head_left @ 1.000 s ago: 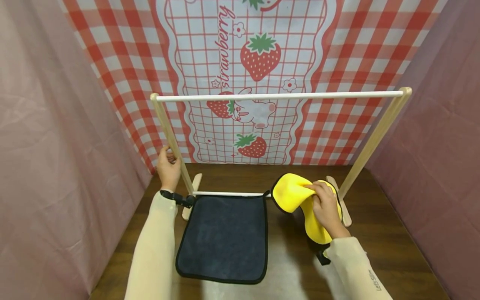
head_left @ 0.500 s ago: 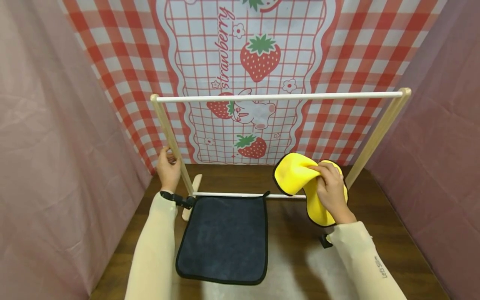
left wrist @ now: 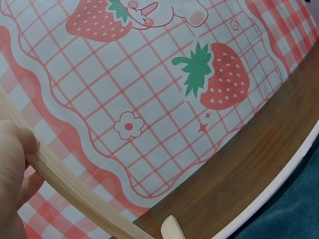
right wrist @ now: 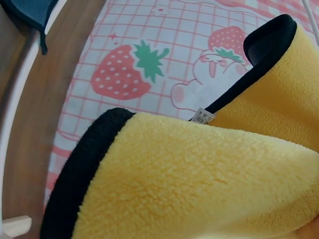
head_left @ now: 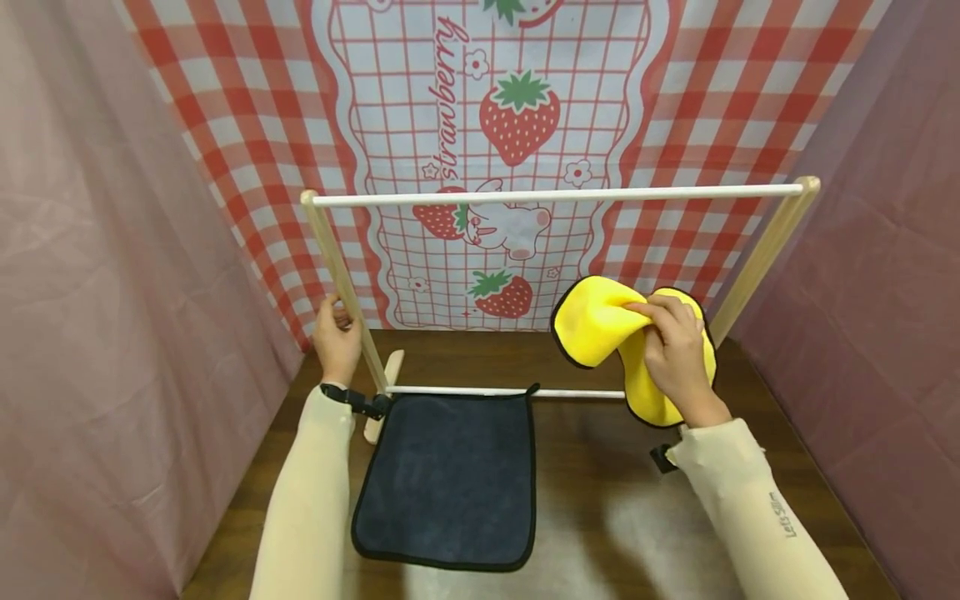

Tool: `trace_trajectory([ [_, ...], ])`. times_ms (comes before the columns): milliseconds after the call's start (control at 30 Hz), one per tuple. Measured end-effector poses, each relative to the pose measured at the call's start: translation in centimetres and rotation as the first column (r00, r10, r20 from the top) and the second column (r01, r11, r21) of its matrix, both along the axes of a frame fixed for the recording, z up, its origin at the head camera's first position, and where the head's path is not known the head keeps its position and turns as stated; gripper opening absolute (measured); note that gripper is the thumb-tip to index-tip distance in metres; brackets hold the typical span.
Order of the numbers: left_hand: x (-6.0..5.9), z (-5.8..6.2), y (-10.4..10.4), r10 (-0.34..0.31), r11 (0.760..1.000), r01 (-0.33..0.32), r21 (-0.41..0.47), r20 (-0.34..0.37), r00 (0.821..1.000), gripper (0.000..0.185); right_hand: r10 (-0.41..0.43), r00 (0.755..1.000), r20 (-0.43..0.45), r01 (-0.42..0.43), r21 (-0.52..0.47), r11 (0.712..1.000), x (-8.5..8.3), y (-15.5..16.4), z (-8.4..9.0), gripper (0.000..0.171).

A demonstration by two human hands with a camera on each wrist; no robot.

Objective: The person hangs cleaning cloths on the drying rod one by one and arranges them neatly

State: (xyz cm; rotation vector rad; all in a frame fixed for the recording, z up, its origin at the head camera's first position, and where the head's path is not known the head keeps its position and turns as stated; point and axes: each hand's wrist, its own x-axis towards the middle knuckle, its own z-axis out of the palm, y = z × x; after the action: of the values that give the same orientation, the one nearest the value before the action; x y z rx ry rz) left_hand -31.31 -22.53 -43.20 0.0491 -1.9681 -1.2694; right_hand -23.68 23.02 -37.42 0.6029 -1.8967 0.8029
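Observation:
My left hand (head_left: pixel 337 340) holds the left wooden post (head_left: pixel 330 250) of a drying rack; in the left wrist view its thumb lies against the post (left wrist: pixel 70 184). My right hand (head_left: pixel 678 354) pinches a bunched yellow towel (head_left: pixel 596 323) with black edging, raised in front of the rack's right post (head_left: pixel 757 258). The towel's two folds hang to either side of the fingers. In the right wrist view the yellow towel (right wrist: pixel 199 174) fills the lower part and hides most of the hand. A dark grey towel (head_left: pixel 450 479) has its top edge along the rack's lower white bar (head_left: pixel 577 393).
The white upper bar (head_left: pixel 555 196) spans between both posts. Behind the rack hangs a red-checked strawberry cloth (head_left: pixel 517 125). Pink curtains (head_left: pixel 112 292) close off both sides. Below is a dark wooden table (head_left: pixel 585 517); a wooden foot (head_left: pixel 393 367) supports the left post.
My right hand has lifted the yellow towel upward and slightly right, from near the lower bar to above it. The left hand stays on the post.

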Motion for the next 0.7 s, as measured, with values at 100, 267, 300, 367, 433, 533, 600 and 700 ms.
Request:
trace_trajectory([
  [100,0.0,0.0,0.0,-0.009,1.000,0.009,-0.001,-0.010,1.000,0.043,-0.004,1.000,-0.018,0.004,0.009,1.000,-0.1,0.0,0.9,0.030],
  [267,0.0,0.0,0.0,-0.013,1.000,0.013,0.002,-0.018,1.000,0.042,-0.014,0.999,-0.042,0.015,0.011,1.000,-0.1,-0.2,2.2,0.030],
  [300,0.0,0.0,-0.1,-0.013,1.000,0.014,0.002,-0.018,1.000,0.042,-0.016,0.999,-0.048,0.017,0.009,1.000,-0.1,-0.2,2.5,0.030],
  [367,0.1,0.1,-0.1,-0.013,1.000,0.013,0.000,-0.017,1.000,0.042,-0.019,0.998,-0.061,0.020,0.014,1.000,-0.2,-0.2,3.1,0.029],
  [433,0.1,0.1,-0.1,-0.015,1.000,0.015,-0.002,-0.014,1.000,0.042,-0.023,0.997,-0.074,0.024,0.017,1.000,-0.2,-0.1,3.8,0.029],
  [533,0.1,0.1,-0.1,-0.017,1.000,0.017,-0.010,-0.015,1.000,0.043,-0.029,0.995,-0.095,0.031,0.021,0.999,-0.2,0.0,5.2,0.028],
  [600,0.1,0.1,-0.1,-0.019,1.000,0.019,-0.013,-0.015,1.000,0.043,-0.031,0.993,-0.114,0.034,0.020,0.999,-0.3,0.1,6.1,0.027],
  [700,0.1,0.1,-0.1,-0.018,1.000,0.017,-0.016,-0.012,1.000,0.043,-0.031,0.990,-0.141,0.033,0.009,0.999,-0.4,0.1,7.6,0.025],
])
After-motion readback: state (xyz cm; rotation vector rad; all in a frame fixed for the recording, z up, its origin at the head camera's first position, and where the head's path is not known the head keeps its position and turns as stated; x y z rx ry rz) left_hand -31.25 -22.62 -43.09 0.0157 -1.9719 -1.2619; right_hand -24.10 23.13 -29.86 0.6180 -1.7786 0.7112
